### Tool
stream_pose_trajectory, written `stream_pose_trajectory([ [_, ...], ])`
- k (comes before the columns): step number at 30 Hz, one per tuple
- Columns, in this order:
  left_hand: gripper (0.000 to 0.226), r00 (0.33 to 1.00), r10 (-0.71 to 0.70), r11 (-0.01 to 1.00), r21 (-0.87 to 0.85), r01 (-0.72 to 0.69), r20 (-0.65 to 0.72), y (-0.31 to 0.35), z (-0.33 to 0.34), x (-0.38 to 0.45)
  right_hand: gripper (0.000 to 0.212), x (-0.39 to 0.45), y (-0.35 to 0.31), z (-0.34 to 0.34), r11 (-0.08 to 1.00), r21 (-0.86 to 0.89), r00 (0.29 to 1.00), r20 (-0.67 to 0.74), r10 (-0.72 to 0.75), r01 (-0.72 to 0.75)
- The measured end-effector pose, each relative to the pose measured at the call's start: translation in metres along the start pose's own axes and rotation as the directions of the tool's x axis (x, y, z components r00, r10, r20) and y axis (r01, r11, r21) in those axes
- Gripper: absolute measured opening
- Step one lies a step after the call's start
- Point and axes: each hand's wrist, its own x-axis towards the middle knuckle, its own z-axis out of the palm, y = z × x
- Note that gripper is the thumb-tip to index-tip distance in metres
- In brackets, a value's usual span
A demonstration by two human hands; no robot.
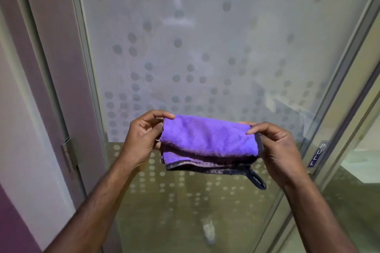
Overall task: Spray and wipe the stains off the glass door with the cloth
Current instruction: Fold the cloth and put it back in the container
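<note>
Both hands are on the cloth (207, 141) right now. The left hand (141, 139) has its fingers curled shut, pinching the cloth's left edge between thumb and fingertips, and the right hand (275, 150) is doing the same on the right edge, thumb on top and fingers tucked behind. The cloth is purple with a dark trim and a little hanging loop (257, 181) dangling off the lower right corner. It's folded over into a few layers and held up flat between the hands, in front of the glass door (205, 26) but not touching it.

Looks to me like folding or refolding the cloth to get a clean face, so the wiping isn't happening at this second. How far along is hard to call. There's a pale smudgy patch high up on the glass and some streaky marks, so I'd guess there's wiping left.

What you can't see: no spray bottle anywhere in the shot, so I can't say where it went. The frosted dot pattern and reflections make it really tough to tell stains from decoration. The sticker (317, 154) on the right frame reads PULL, seemingly mirrored. The door handle isn't visible, and the top and bottom of the door are cut off.
</note>
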Motion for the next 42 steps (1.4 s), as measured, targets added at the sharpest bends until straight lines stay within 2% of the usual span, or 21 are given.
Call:
stream_pose_trajectory([
  [2, 0.037, 0.995, -0.086, 0.993, -0.077, 0.089, 0.043, 0.003, 0.002, -0.002, 0.052, -0.003, 0.0, 0.001, 1.0, -0.008, 1.0, -0.008, 0.005, -0.005],
  [4, 0.026, 0.982, -0.143, 0.977, -0.141, 0.16, 0.119, 0.004, 0.001, -0.003, 0.037, -0.004, -0.001, 0.001, 1.0, -0.001, 1.0, -0.005, 0.023, -0.023],
  [6, 0.023, 0.978, -0.162, 0.981, -0.084, 0.174, 0.129, 0.003, 0.001, -0.004, 0.023, -0.004, -0.001, 0.001, 0.999, -0.014, 0.999, 0.009, 0.032, -0.032],
  [8, 0.014, 0.988, -0.126, 0.992, 0.025, 0.125, 0.087, 0.0, 0.004, -0.006, 0.006, -0.004, 0.001, 0.001, 0.998, -0.06, 0.999, 0.017, 0.028, -0.027],
  [9, 0.007, 0.994, -0.1, 0.994, 0.054, 0.097, 0.054, -0.001, 0.005, -0.005, 0.007, -0.005, 0.002, 0.003, 0.997, -0.079, 1.0, 0.018, 0.011, -0.01],
  [10, 0.008, 0.996, -0.082, 0.996, 0.049, 0.081, 0.031, -0.001, 0.006, -0.005, 0.017, -0.005, 0.004, 0.003, 0.996, -0.086, 1.0, 0.02, -0.014, 0.016],
  [13, 0.043, 0.991, -0.135, 0.985, -0.11, 0.137, 0.023, -0.005, 0.001, -0.005, 0.032, -0.006, 0.002, 0.006, 0.992, -0.034, 0.992, 0.025, -0.121, 0.121],
  [14, 0.046, 0.981, -0.189, 0.966, -0.172, 0.192, 0.034, -0.006, 0.002, -0.006, 0.034, -0.007, 0.001, 0.008, 0.987, -0.016, 0.987, 0.024, -0.157, 0.157],
  [16, 0.029, 0.949, -0.305, 0.919, -0.237, 0.314, 0.074, -0.013, 0.012, -0.012, 0.037, -0.007, -0.001, 0.01, 0.979, 0.012, 0.979, 0.021, -0.203, 0.202],
  [17, 0.025, 0.93, -0.357, 0.9, -0.231, 0.369, 0.09, -0.019, 0.019, -0.018, 0.04, -0.008, -0.001, 0.012, 0.976, 0.01, 0.975, 0.025, -0.219, 0.219],
  [20, 0.036, 0.897, -0.437, 0.891, -0.102, 0.442, 0.072, -0.032, 0.033, -0.029, 0.05, -0.008, -0.001, 0.015, 0.964, -0.043, 0.965, 0.011, -0.261, 0.261],
  [23, 0.031, 0.916, -0.4, 0.914, -0.055, 0.401, 0.029, -0.033, 0.032, -0.026, 0.055, -0.006, -0.004, 0.006, 0.965, -0.123, 0.973, -0.004, -0.233, 0.23],
  [26, 0.013, 0.968, -0.247, 0.969, -0.008, 0.247, -0.044, -0.026, 0.025, -0.014, 0.075, -0.004, -0.002, -0.007, 0.959, -0.265, 0.992, -0.046, -0.116, 0.1],
  [29, 0.015, 0.992, -0.117, 0.982, 0.143, 0.122, -0.043, -0.02, 0.023, -0.008, 0.059, -0.004, 0.01, -0.016, 0.944, -0.33, 0.992, -0.124, -0.015, -0.028],
  [32, 0.022, 0.993, -0.107, 0.982, 0.16, 0.098, 0.052, -0.02, 0.029, -0.007, 0.049, -0.008, 0.015, -0.028, 0.953, -0.295, 0.977, -0.213, 0.006, -0.071],
  [36, 0.03, 0.973, -0.106, 0.979, 0.192, 0.066, 0.207, -0.025, 0.043, -0.002, 0.051, -0.012, 0.011, -0.048, 0.958, -0.284, 0.952, -0.303, -0.039, -0.051],
  [42, 0.036, 0.963, -0.026, 0.982, 0.185, -0.026, 0.269, -0.035, 0.083, 0.009, 0.051, -0.027, 0.003, -0.081, 0.958, -0.284, 0.943, -0.326, -0.066, -0.031],
])
